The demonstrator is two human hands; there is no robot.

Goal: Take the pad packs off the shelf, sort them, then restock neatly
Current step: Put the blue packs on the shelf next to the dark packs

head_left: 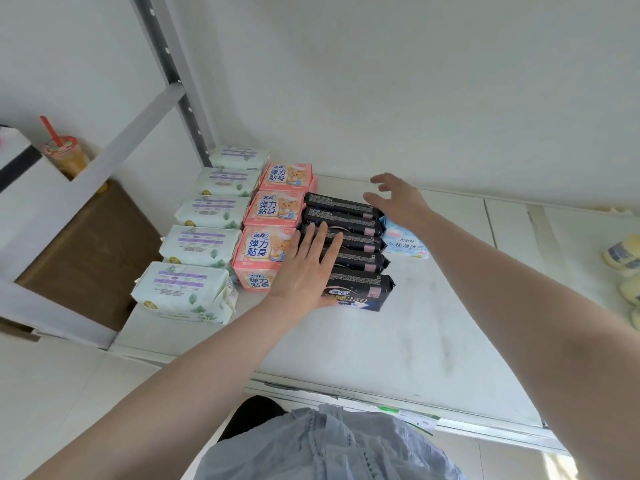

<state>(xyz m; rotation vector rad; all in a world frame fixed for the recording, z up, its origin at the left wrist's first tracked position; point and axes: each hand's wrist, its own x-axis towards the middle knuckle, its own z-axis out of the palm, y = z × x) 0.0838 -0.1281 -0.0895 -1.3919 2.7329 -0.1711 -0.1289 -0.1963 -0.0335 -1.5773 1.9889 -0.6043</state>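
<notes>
White shelf. Against its left post: pale green packs with purple bands and leaf print. Beside these: pink packs with blue lettering and a bear motif; then black packs, the nearest starred; then one light blue pack.

Light-blue pack partly hidden behind black packs — print unreadable.

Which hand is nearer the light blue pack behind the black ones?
Right hand: it hovers just above the light blue pack. Left hand lies flat on the black packs.
</notes>
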